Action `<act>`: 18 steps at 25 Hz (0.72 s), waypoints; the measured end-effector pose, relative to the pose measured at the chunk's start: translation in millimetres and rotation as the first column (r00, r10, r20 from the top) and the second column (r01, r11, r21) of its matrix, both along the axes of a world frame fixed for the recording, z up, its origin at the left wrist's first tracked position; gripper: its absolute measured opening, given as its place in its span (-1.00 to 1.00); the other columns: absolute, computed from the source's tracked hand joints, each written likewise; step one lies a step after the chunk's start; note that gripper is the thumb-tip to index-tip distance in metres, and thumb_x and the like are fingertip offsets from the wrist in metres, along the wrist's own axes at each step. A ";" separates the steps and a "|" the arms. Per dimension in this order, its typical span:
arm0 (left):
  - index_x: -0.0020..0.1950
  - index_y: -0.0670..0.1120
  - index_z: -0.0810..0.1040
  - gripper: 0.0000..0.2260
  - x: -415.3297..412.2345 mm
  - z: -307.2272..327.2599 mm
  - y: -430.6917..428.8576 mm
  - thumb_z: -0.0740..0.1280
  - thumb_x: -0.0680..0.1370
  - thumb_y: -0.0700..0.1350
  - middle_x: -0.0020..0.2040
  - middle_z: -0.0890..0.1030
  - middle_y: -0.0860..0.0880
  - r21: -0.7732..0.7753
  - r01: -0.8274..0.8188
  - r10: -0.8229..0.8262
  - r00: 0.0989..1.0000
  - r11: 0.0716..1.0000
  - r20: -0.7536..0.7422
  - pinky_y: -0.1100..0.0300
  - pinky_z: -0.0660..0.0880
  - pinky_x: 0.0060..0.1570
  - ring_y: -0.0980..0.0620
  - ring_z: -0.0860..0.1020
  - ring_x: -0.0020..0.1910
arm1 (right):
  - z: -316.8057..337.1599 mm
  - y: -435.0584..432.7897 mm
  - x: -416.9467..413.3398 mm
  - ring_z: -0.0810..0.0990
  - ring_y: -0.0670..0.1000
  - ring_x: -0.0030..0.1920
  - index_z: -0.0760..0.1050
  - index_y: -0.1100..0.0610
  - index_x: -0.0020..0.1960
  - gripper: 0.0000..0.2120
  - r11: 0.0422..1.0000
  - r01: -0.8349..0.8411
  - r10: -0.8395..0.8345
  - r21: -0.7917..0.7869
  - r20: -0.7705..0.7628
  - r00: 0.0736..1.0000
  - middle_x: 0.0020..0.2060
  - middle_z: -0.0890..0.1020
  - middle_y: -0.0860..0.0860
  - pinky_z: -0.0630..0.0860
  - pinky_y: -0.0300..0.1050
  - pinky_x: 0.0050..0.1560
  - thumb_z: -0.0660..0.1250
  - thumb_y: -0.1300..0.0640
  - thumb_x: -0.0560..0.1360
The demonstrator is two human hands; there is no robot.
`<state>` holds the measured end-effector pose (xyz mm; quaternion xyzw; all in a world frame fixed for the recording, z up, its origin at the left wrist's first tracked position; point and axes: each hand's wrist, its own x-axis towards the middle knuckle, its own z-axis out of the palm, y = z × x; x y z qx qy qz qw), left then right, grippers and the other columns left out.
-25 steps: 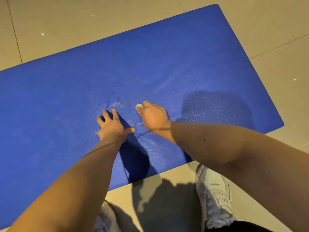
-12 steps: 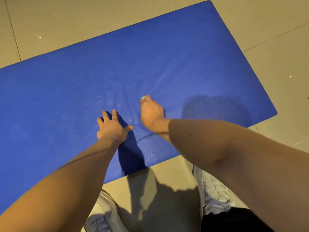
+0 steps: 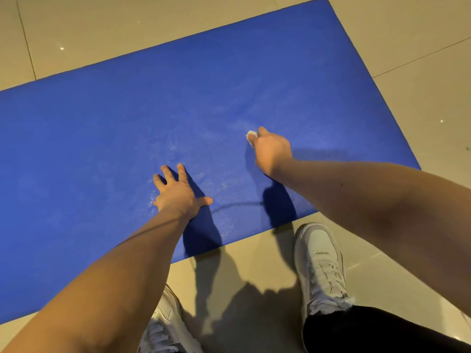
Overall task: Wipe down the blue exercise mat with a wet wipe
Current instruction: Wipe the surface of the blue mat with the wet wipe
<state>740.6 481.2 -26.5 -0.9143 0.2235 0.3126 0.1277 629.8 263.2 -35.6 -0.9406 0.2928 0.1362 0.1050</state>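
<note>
We count one tiled floor [image 3: 420, 85], beige and glossy, showing along the frame from 12 round to 3 o'clock and again from 4 to 7 o'clock. On it lies one blue exercise mat [image 3: 114, 118], flat and slanted, filling the view from 9 o'clock across the centre to its rounded far corner at 1 o'clock; its near edge runs from 7 up to 3 o'clock. Our two bare forearms reach in over it, one from 7 o'clock and one from 4 o'clock, each throwing a dark shadow on the mat. Two white lace-up shoes stand on the tiles just off the near edge, the right shoe [image 3: 321, 263] at 5 o'clock and the left shoe [image 3: 165, 324] at 7 o'clock, partly hidden under the arm. Our left hand [image 3: 178, 192] rests flat on the mat just off centre toward 8 o'clock, fingers spread and thumb out to the side, holding nothing. Our right hand [image 3: 272, 149], toward 2 o'clock, has its fingers curled down around one white wet wipe [image 3: 251, 135], pressing it to the mat; only a small bunched corner shows at the hand's 10 o'clock side.
</note>
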 end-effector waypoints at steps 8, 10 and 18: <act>0.64 0.06 -0.27 0.18 1.1 -3.3 -1.5 0.45 0.34 0.43 0.62 -0.21 -0.08 0.005 0.004 -0.004 1.000 1.000 0.010 -0.28 0.50 0.21 -0.26 -0.12 0.58 | -16.3 77.5 17.8 0.62 0.18 -0.04 0.39 0.18 0.20 -0.72 0.968 0.176 -0.195 0.181 0.095 0.976 0.08 0.51 0.10 0.31 -0.06 -0.27 0.23 0.32 0.50; 0.64 0.06 -0.27 0.20 1.8 -4.7 -0.4 0.44 0.32 0.46 0.62 -0.20 -0.08 -0.001 0.011 -0.011 1.000 1.000 0.012 -0.28 0.51 0.20 -0.26 -0.11 0.58 | -12.7 109.9 22.5 0.63 0.14 -0.05 0.38 0.17 0.25 -0.64 0.983 0.052 -0.067 0.176 0.077 0.995 0.11 0.50 0.08 0.29 -0.05 -0.29 0.30 0.34 0.48; 0.64 0.08 -0.27 0.16 -1.8 1.8 0.9 0.41 0.34 0.46 0.63 -0.21 -0.05 0.018 0.021 -0.022 0.999 1.000 0.024 -0.21 0.51 0.21 -0.25 -0.10 0.58 | -1.0 53.7 -10.6 0.43 0.10 -0.20 0.39 0.10 0.23 -0.65 0.981 -0.160 0.151 0.109 0.087 0.985 -0.03 0.38 0.06 0.24 -0.05 -0.29 0.21 0.34 0.48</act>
